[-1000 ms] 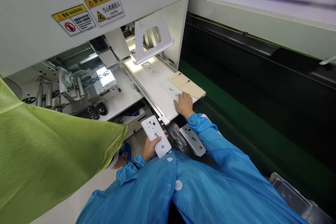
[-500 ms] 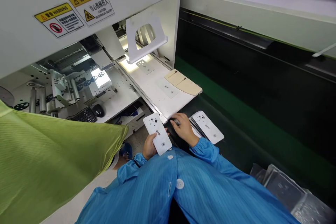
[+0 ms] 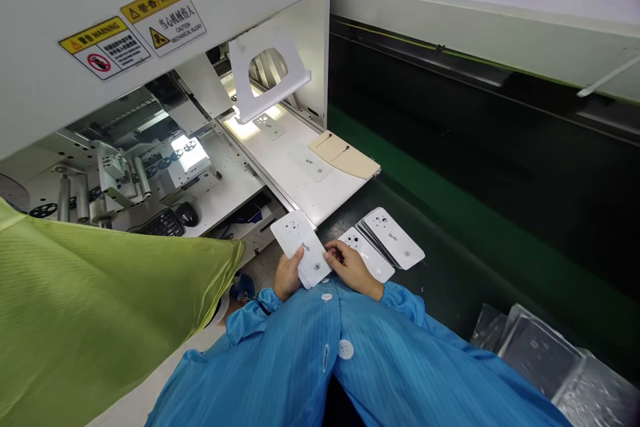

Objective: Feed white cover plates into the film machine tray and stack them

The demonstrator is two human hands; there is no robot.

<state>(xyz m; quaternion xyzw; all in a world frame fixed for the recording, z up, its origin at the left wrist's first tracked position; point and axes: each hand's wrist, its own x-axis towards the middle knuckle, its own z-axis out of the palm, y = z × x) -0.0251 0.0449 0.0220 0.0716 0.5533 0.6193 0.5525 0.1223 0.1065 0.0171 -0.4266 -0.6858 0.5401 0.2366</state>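
My left hand (image 3: pixel 289 275) holds a white phone back panel (image 3: pixel 301 243) from its lower left, thumb on top; the other fingers are hidden underneath. The panel has camera holes at its far end and small dark printing. It lies tilted just in front of my body. My right hand (image 3: pixel 354 270) has its fingers curled and pinches the panel's right edge. Close behind that hand a similar white panel (image 3: pixel 373 259) lies on the dark surface, partly covered by my wrist. Beside it a fanned stack of such panels (image 3: pixel 395 238) rests.
A white conveyor (image 3: pixel 293 170) carries panels out of the machine, with a beige plate (image 3: pixel 345 153) on its right side. Clear plastic sheets (image 3: pixel 543 353) lie at lower right. A person in a green garment (image 3: pixel 100 307) is at left, near a keyboard (image 3: pixel 163 223) and mouse (image 3: pixel 187 214).
My right hand has come back from the conveyor's end to the held panel's edge. The held panel has turned slightly. The view has shifted a little.
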